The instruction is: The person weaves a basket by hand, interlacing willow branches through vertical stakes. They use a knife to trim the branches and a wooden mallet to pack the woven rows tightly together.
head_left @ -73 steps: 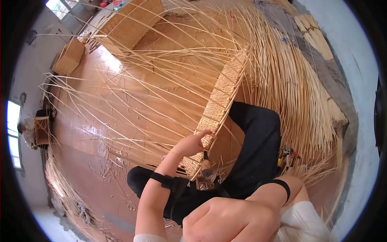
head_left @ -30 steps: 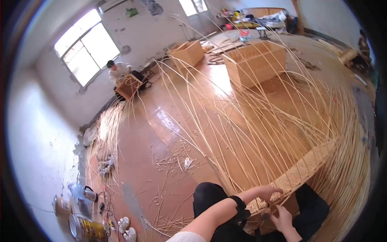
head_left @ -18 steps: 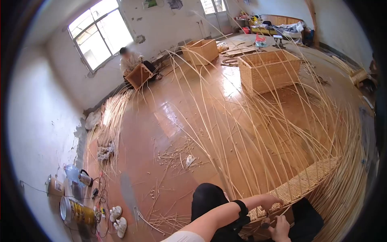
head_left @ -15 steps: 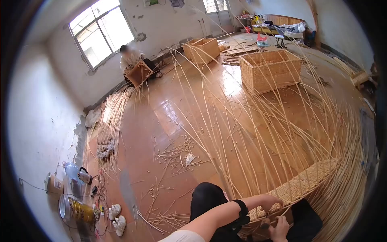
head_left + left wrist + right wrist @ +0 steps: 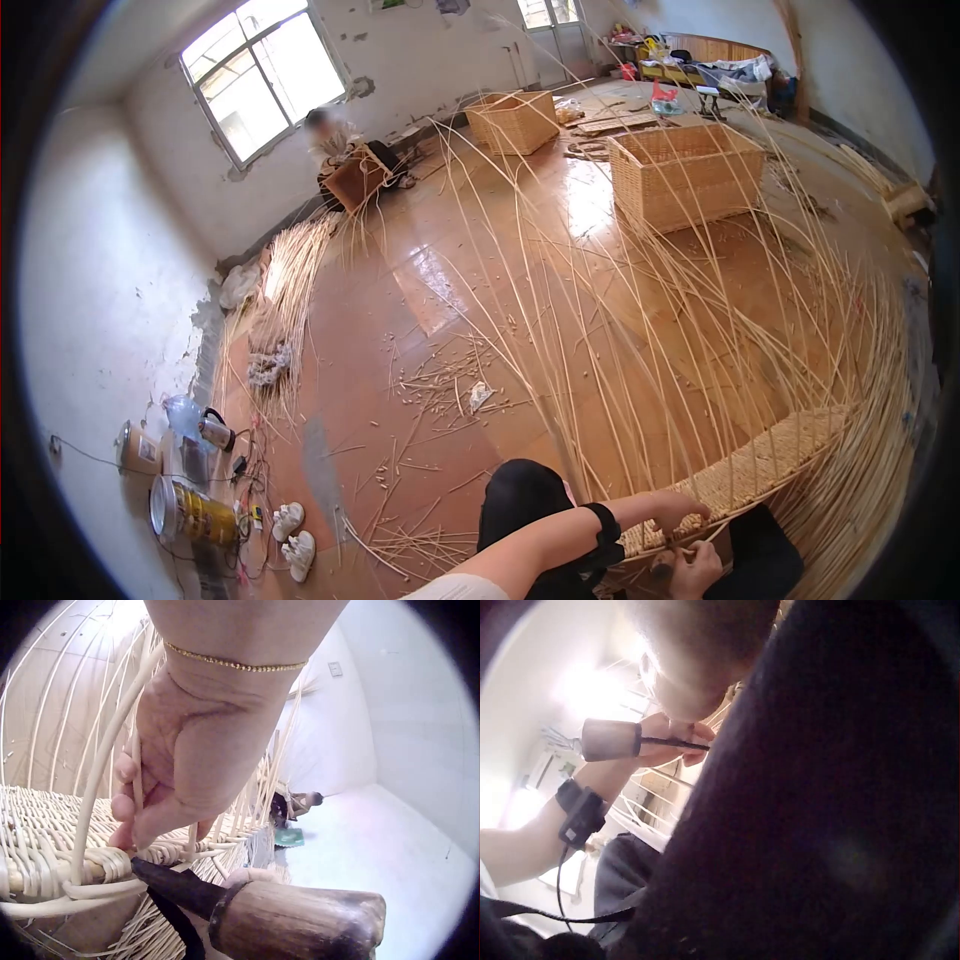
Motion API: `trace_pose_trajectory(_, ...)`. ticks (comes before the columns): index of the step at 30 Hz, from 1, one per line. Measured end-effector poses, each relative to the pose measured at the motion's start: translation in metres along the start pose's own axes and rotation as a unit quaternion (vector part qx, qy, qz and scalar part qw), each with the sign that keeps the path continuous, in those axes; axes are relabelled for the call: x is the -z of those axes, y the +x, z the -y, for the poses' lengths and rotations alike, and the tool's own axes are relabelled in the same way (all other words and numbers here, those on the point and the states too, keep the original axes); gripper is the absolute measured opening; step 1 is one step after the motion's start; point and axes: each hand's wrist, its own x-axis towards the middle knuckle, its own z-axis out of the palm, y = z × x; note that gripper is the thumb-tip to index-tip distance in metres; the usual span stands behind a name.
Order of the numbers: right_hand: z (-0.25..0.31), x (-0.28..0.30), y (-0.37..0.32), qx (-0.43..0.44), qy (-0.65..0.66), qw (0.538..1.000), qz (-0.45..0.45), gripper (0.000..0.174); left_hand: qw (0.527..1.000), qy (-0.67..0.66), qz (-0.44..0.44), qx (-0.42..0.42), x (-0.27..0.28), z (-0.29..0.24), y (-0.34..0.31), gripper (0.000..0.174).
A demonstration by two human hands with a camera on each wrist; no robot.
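Observation:
In the head view, the long woven panel (image 5: 770,455) lies tilted over the lap, tall canes rising from it. My left hand (image 5: 675,510) is at its near end; in the left wrist view that hand (image 5: 202,742) has its fingers curled round a thin cane (image 5: 137,787), fingertips at the weave. A dark spike with a wooden handle (image 5: 296,919) is stuck into the bound edge. Beside this handle (image 5: 661,568), my right hand (image 5: 696,573) pinches a cane at the edge, partly hidden. The right wrist view shows the right hand (image 5: 701,660) only as a blur.
Loose canes (image 5: 855,480) are heaped along the right. Woven boxes (image 5: 685,180) stand across the floor, and a person (image 5: 335,150) sits below the window. Left are a paint can (image 5: 195,515), a kettle (image 5: 215,430), cords and shoes (image 5: 298,555). Black-clad knees flank the panel's near end.
The head view has swung from the floor and lap to the wider room. My right hand, earlier low in front of the lap, is now beside the wooden handle. My left hand remains on the panel.

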Motion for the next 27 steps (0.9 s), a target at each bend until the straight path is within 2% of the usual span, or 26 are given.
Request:
trace_pose_trajectory(5, -0.017, 0.006, 0.014, 0.099, -0.039, 0.994, 0.036, 0.022, 1.000, -0.010, 0.013, 0.001, 0.002, 0.000, -0.001, 0.089)
trace_pose_trajectory(7, -0.022, 0.010, 0.018, 0.159, -0.123, 0.974, 0.103, 0.021, 1.000, -0.018, 0.013, 0.006, 0.003, -0.001, -0.003, 0.088)
trace_pose_trajectory(8, -0.020, 0.016, 0.022, 0.161, -0.124, 0.974, 0.103, 0.021, 1.000, -0.025, 0.015, 0.010, 0.004, -0.003, -0.004, 0.086)
trace_pose_trajectory(10, -0.012, 0.032, 0.037, 0.176, -0.180, 0.937, 0.242, 0.019, 1.000, -0.021, 0.018, 0.001, 0.005, -0.008, -0.007, 0.086)
trace_pose_trajectory(11, -0.004, 0.033, 0.044, 0.177, -0.182, 0.937, 0.242, 0.019, 1.000, -0.016, 0.023, -0.008, 0.006, -0.010, -0.009, 0.086)
trace_pose_trajectory(13, 0.008, 0.030, 0.053, 0.157, -0.265, 0.889, 0.338, 0.025, 1.000, -0.010, 0.016, -0.025, -0.001, 0.004, 0.003, 0.086)
trace_pose_trajectory(15, -0.041, -0.013, 0.033, 0.157, -0.257, 0.885, 0.357, 0.026, 0.999, -0.004, 0.009, -0.042, -0.003, 0.010, 0.008, 0.086)
trace_pose_trajectory(16, -0.042, -0.019, 0.033, 0.156, -0.248, 0.879, 0.376, 0.034, 0.999, -0.010, 0.015, -0.029, -0.001, 0.006, 0.004, 0.086)
trace_pose_trajectory(19, -0.034, -0.017, 0.032, 0.137, -0.259, 0.893, 0.341, 0.024, 1.000, -0.018, 0.012, -0.004, 0.003, -0.007, -0.009, 0.084)
trace_pose_trajectory(22, 0.011, 0.020, 0.060, 0.102, -0.188, 0.900, 0.380, 0.023, 1.000, -0.003, 0.004, 0.002, 0.003, -0.007, -0.008, 0.083)
trace_pose_trajectory(26, 0.014, 0.006, 0.065, 0.086, -0.178, 0.892, 0.406, 0.025, 1.000, 0.010, -0.007, 0.003, 0.005, -0.009, -0.015, 0.084)
trace_pose_trajectory(27, 0.011, 0.002, 0.065, 0.079, -0.175, 0.898, 0.396, 0.025, 0.999, -0.003, 0.016, 0.045, 0.012, -0.018, -0.022, 0.084)
